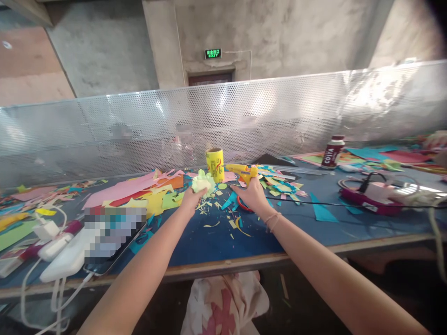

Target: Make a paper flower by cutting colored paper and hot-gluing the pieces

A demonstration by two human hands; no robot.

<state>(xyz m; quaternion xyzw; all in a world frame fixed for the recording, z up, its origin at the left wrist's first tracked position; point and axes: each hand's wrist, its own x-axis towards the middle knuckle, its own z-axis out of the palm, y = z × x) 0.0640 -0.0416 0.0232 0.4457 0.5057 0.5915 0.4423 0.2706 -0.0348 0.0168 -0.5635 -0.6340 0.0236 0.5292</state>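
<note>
While the left hand [190,201] pinches a pale paper wad [203,183] over the desk [195,242], toward its far edge, the right hand [253,195] has its fingers wrapped round the glue gun [242,171] just beside it. Nozzle close to fingertips, so a burn looks possible. Trigger finger hidden; the wad's shape is unclear.

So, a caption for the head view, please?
Left hand holds crumpled paper, right hand a glue gun, above a littered table.

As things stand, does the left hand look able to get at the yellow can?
Likely reachable: the yellow can stands just behind the left hand, but that hand holds pale green paper.
</note>
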